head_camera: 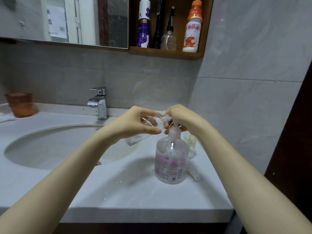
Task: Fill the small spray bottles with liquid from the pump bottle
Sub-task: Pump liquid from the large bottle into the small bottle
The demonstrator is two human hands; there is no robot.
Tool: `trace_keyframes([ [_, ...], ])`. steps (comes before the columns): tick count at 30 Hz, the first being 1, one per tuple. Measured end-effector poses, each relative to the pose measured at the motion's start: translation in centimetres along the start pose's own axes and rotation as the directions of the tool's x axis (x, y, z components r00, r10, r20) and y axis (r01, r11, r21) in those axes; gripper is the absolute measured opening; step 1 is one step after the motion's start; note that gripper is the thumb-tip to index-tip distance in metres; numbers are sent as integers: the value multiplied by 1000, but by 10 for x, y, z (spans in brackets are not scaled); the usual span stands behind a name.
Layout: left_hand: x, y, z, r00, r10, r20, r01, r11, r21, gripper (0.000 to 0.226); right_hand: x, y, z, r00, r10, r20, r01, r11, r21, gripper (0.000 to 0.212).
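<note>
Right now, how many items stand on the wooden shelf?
4: purple-and-white can, black cylinder, clear nozzle bottle, orange-capped drink bottle, left to right. The mirror may hide more.

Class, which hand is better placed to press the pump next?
Right. The right hand grips the top of the pump bottle; the left hand holds the small spray bottle at its spout.

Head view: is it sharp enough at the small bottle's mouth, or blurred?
Head view: small clear spray bottle soft, its mouth lost among the fingers; clear pump bottle with pink label sharper; soft shadow on the white counter; edges bow from the wide lens.
</note>
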State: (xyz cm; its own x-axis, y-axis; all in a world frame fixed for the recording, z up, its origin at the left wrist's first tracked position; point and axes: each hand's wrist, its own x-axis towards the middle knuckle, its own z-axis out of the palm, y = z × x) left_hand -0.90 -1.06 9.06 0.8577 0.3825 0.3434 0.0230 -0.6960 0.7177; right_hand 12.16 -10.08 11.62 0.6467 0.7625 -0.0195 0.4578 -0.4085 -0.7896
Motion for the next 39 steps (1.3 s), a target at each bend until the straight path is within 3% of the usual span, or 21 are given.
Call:
trace_keyframes([
  [12,2,-1,1,1000,-5,-14,5,999,-45,36,1,-6,2,999,14,35,-14,1000,3,23],
  [19,4,-6,3,1000,-14,9,15,1000,-8,40,9,10,8,999,-35,-25,39,983,178,29],
  [27,2,-1,0,1000,-10,-1,10,1000,-5,41,-1,-6,2,997,69,21,-69,998,4,12],
  [33,2,-1,1,1000,2,2,-2,1000,-17,37,0,-9,4,994,106,18,-106,994,-10,18],
  [39,4,-1,3,1000,10,-4,-10,999,-35,37,7,-1,5,1000,-18,6,17,998,57,30],
])
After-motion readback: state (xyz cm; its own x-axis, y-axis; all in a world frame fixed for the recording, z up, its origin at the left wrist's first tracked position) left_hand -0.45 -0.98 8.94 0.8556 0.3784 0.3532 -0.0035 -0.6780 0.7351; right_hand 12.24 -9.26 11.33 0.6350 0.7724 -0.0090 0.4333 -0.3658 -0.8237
